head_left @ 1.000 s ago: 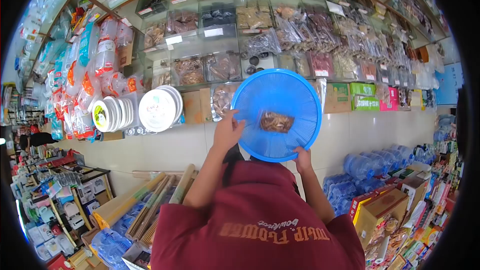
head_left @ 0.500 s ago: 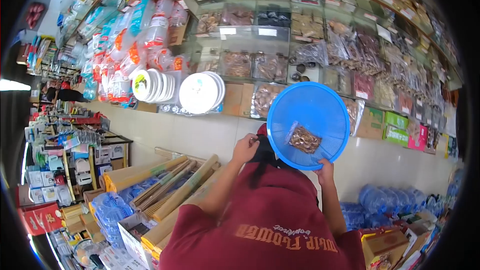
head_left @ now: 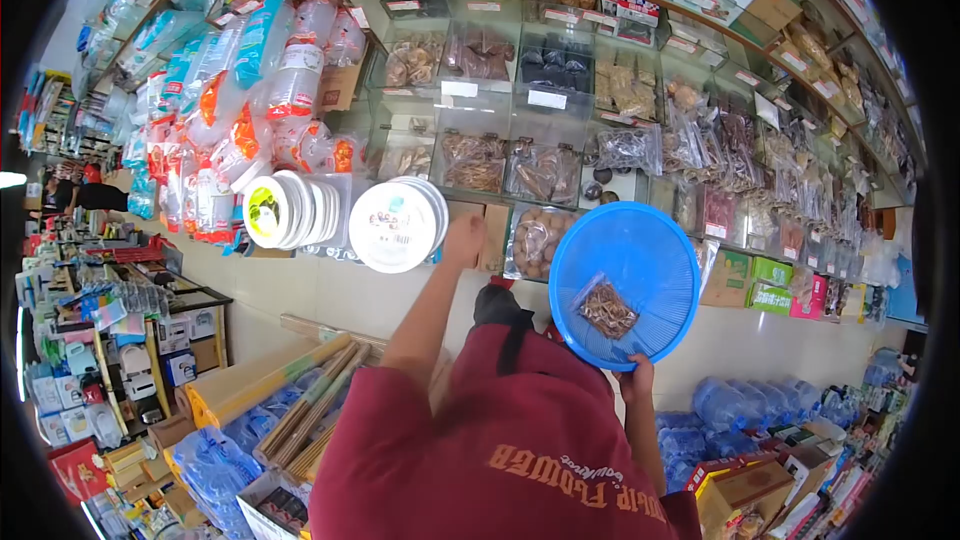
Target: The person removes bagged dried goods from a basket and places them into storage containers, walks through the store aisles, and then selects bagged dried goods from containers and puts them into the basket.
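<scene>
My right hand (head_left: 635,378) grips the lower rim of a round blue plastic basket (head_left: 655,265). Inside the basket lies a clear bag of brown dried goods (head_left: 607,310). My left hand (head_left: 464,241) is stretched forward to the shelf edge, in front of a brown cardboard piece (head_left: 492,238) and right of a stack of round white lids (head_left: 398,226). Its fingers are too indistinct to tell whether they hold anything. Between my left hand and the basket, a clear bag of round brown items (head_left: 537,241) stands at the shelf front.
Glass bins (head_left: 470,165) with bagged dried goods line the shelves ahead. Plastic-wrapped bottles (head_left: 295,80) are at the left. Long wrapped rolls (head_left: 265,380) lie at the lower left, and large water bottles (head_left: 735,405) stand at the right. Two dark-clothed forms show far left.
My left hand has left the basket rim and moved forward and left to the shelf edge. My right hand still holds the basket, which sits farther right and lower in view.
</scene>
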The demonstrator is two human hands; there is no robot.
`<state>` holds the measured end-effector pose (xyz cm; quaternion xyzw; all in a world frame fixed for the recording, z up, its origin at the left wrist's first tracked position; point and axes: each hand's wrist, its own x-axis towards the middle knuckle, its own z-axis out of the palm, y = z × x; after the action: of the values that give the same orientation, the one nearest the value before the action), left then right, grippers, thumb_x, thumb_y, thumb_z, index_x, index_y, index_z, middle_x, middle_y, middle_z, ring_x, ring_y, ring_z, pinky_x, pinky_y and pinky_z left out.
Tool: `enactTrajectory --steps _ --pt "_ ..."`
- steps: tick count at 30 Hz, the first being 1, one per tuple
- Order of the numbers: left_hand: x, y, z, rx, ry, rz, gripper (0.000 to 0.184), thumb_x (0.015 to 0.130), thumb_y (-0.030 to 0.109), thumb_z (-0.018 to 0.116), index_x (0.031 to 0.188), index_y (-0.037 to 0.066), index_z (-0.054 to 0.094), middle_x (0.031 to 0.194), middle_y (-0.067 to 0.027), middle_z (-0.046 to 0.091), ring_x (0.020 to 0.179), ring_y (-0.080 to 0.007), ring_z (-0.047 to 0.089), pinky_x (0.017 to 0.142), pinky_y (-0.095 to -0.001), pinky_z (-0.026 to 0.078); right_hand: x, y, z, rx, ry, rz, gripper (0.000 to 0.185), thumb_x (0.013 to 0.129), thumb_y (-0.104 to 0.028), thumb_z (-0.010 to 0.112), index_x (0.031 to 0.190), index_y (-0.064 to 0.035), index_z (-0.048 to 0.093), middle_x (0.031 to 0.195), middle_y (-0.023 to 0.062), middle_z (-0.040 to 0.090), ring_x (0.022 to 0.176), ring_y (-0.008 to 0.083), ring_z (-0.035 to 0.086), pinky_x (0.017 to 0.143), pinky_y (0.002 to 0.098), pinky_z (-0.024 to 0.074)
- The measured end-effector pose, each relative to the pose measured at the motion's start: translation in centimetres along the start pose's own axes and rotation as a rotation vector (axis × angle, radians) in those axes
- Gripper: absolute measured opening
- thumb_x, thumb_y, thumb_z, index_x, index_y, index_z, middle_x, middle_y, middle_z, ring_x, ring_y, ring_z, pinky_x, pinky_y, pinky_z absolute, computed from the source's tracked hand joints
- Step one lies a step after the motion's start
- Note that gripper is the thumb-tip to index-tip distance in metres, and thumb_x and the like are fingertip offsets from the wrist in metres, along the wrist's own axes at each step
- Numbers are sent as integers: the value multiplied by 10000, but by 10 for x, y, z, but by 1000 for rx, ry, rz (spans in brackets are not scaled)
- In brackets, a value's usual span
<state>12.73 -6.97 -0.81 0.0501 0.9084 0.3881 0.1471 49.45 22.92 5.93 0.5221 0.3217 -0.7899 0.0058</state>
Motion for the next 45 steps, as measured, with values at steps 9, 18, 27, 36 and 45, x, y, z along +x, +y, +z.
enactTrajectory --steps 9,18,27,36,45 --pt "147 4 -3 214 -80 137 270 818 200 596 1080 164 650 939 -145 669 895 -318 638 787 -436 510 -28 3 82 140 205 -52 492 745 -71 459 1232 -8 434 1095 147 562 906 302 613 694 437 537" --pt "195 17 45 384 -250 122 227 837 204 592 1055 206 651 1159 -113 577 1017 -331 595 857 -446 493 -66 39 95 257 291 -93 499 728 -48 464 1225 -6 456 1081 126 580 917 284 615 693 405 533" --pt "188 27 19 314 -148 307 39 807 162 595 804 131 619 995 -111 584 897 -336 602 758 -456 489 -66 70 85 351 269 -127 418 721 -44 472 1136 1 472 976 111 567 818 257 616 645 355 536" --pt "110 56 -67 -145 -11 600 77 785 104 665 832 50 637 857 -83 621 838 -255 591 684 -359 444 -57 43 133 406 305 -176 225 763 -30 460 986 -17 487 811 84 575 629 217 607 498 354 535" --pt "42 207 -74 -217 -625 645 105 787 88 689 878 55 648 1027 -62 610 933 -191 580 735 -301 451 -40 83 103 419 251 -282 225 774 -26 489 997 -8 511 808 73 577 642 186 599 544 332 535"
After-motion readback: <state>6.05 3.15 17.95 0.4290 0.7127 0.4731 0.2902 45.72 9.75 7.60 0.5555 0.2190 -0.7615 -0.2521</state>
